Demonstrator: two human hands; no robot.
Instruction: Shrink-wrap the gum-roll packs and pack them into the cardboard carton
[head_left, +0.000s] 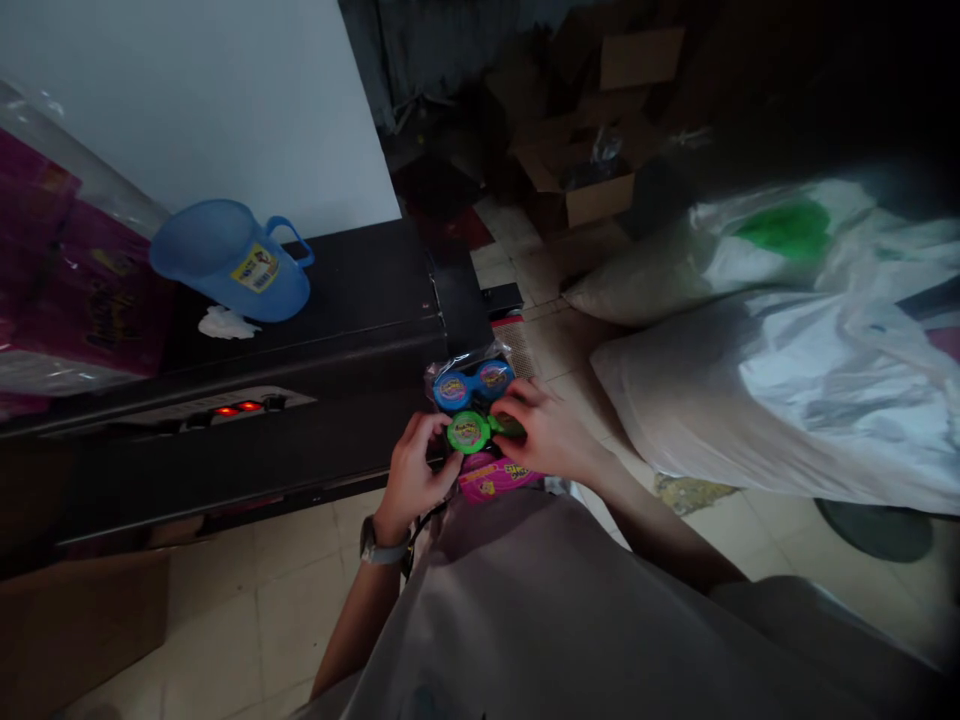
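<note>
Pink box taken as landmark. Just beyond it, left hand and right hand are closed; farther beyond, blue discs. Green discs, between, are pinched one per hand (right contact partly hidden). Level, even support is judged best.

dim light reaches the pale tiled floor and the shadowed grey back wall.
</note>
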